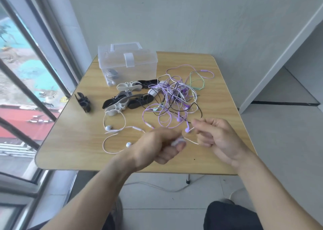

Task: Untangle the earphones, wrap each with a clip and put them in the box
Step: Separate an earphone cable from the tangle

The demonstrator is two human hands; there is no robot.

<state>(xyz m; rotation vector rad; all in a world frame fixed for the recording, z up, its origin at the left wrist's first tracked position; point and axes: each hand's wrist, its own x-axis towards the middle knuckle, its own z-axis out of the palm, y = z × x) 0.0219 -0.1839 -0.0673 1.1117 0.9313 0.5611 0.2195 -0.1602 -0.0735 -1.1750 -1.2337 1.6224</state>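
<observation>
White cord [189, 141] is what we've got pinched between our left hand [157, 146] and right hand [215, 138], both curled tight, tangled earphones [174, 96] just beyond.

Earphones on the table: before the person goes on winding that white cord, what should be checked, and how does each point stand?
1. Left hand grips a white clip or wound cord: blurred, cannot tell which.
2. Right hand pinches the white cord taut: ok.
3. White cord's earbuds lie apart from the tangled earphones: ok.
4. Remaining earphones untangled: not ok.
5. Spare clips at hand: ok.
6. Clear plastic box open for stowing: not ok, lid latched.
</observation>
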